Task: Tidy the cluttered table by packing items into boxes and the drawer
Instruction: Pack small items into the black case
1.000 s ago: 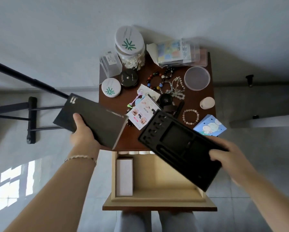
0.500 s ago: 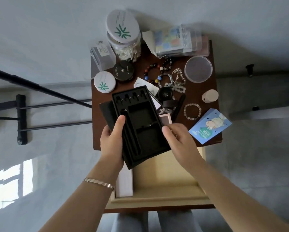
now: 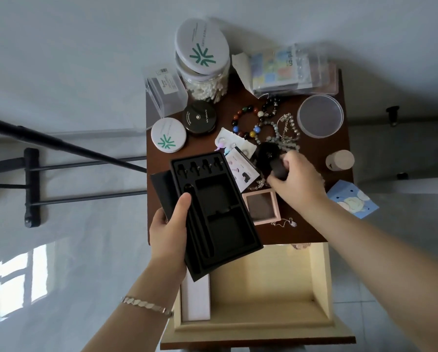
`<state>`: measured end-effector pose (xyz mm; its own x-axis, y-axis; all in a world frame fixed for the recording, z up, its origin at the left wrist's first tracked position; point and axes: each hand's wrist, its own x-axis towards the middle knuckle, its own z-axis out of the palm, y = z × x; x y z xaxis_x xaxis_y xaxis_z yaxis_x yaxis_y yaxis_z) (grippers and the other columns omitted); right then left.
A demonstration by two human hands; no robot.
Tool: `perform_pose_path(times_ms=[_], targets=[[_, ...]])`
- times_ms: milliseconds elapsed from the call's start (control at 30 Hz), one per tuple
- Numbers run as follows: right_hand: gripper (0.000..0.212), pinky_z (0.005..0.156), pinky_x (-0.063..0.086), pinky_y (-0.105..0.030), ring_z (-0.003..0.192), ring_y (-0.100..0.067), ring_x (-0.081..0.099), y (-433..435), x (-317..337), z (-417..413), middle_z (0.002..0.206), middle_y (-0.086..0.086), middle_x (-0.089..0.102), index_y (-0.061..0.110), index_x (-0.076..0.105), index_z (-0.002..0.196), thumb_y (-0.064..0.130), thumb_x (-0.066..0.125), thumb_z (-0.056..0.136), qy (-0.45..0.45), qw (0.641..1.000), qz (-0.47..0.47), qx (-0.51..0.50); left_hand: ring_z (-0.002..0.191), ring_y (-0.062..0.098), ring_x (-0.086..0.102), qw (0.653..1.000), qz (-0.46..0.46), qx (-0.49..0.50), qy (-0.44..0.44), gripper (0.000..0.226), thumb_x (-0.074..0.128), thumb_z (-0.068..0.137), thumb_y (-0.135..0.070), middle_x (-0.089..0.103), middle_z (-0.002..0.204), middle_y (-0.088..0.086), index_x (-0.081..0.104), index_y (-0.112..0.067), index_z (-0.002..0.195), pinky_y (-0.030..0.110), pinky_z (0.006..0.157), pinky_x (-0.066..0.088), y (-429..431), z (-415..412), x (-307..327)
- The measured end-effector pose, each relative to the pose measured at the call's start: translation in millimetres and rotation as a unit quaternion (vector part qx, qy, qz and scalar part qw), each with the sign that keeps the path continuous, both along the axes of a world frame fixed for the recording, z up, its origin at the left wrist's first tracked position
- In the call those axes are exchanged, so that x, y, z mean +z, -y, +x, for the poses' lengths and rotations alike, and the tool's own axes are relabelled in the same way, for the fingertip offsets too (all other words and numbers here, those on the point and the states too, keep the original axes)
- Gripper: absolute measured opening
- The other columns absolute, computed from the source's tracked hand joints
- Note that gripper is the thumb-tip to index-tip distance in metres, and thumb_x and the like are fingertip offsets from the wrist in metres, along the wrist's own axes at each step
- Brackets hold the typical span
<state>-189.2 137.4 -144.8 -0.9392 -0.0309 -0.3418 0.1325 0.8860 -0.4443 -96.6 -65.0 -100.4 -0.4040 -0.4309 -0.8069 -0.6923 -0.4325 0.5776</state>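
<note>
We see the black moulded tray (image 3: 215, 214) held in the left hand (image 3: 168, 232), thumb pressed on its top face and the other fingers curled underneath. It sits tilted over the front left corner of the table (image 3: 311, 224), its near end hanging above the open drawer (image 3: 263, 288). A flat black sleeve (image 3: 162, 189) shows beneath the tray's left side, held in the same hand.

The right hand (image 3: 299, 181) reaches to the middle of the table, its fingers curled round a small black object (image 3: 278, 168) (we cannot tell what it is).

Just right of the tray stands an open pink box (image 3: 261, 205), a thin necklace (image 3: 286, 223) beside its near corner. Farther back lie bead bracelets (image 3: 245, 123), a clear round lid (image 3: 320, 115) and a jar of cotton swabs (image 3: 202, 72). A long white box (image 3: 195, 298) lies along the drawer's left wall.
</note>
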Motion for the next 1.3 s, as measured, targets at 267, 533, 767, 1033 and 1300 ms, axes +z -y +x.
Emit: perform_pose_path(times_ms=[267, 533, 767, 1033, 1300], targets=[[0.056, 0.075, 0.044, -0.035, 0.098, -0.033, 0.053, 19.3, -6.9, -29.8, 0.124, -0.016, 0.039, 0.025, 0.036, 0.133, 0.037, 0.062, 0.085, 0.050, 0.997, -0.001, -0.051, 0.093, 0.025, 0.067, 1.000, 0.002, -0.017, -0.001, 0.016, 0.067, 0.082, -0.037, 0.069, 0.101, 0.005, 0.061, -0.025, 0.091, 0.043, 0.085, 0.054, -1.1, 0.4, -4.2], [0.051, 0.068, 0.042, -0.032, 0.095, -0.026, 0.057, 24.5, -12.9, -28.6, 0.113, -0.010, 0.057, 0.018, 0.046, 0.121, 0.036, 0.066, 0.078, 0.056, 0.989, 0.002, -0.134, 0.092, 0.022, 0.067, 1.000, -0.004, -0.029, -0.005, 0.015, 0.068, 0.080, -0.038, 0.068, 0.099, 0.003, 0.061, -0.027, 0.087, 0.042, 0.086, 0.054, -5.0, 0.0, 4.3], [0.039, 0.087, 0.049, -0.026, 0.100, -0.006, 0.057, 17.3, 70.1, 34.1, 0.110, 0.003, 0.058, 0.038, 0.058, 0.111, 0.035, 0.061, 0.073, 0.002, 0.942, -0.331, -0.050, 0.086, 0.020, 0.067, 0.998, -0.002, -0.062, -0.015, 0.016, 0.068, 0.081, -0.037, 0.068, 0.093, 0.002, 0.060, -0.024, 0.086, 0.036, 0.078, 0.055, -22.1, 3.5, 12.5], [0.027, 0.084, 0.037, -0.004, 0.096, -0.001, 0.052, 11.8, 58.3, 81.7, 0.099, -0.001, 0.058, 0.021, 0.057, 0.096, 0.032, 0.064, 0.072, -0.126, 0.963, -0.238, 0.029, 0.077, 0.012, 0.068, 0.993, -0.018, -0.109, -0.042, 0.019, 0.070, 0.080, -0.032, 0.070, 0.085, -0.001, 0.063, -0.018, 0.091, 0.024, 0.066, 0.052, -44.6, 8.9, 20.8], [0.031, 0.054, 0.045, -0.018, 0.077, -0.006, 0.055, -8.6, 69.5, 99.0, 0.092, 0.006, 0.057, 0.025, 0.067, 0.106, 0.035, 0.053, 0.080, -0.132, 0.981, -0.117, 0.081, 0.074, 0.012, 0.068, 0.995, -0.034, -0.081, -0.050, 0.017, 0.069, 0.081, -0.032, 0.069, 0.081, -0.003, 0.062, -0.018, 0.088, 0.024, 0.063, 0.052, -49.0, 18.5, 23.2]])
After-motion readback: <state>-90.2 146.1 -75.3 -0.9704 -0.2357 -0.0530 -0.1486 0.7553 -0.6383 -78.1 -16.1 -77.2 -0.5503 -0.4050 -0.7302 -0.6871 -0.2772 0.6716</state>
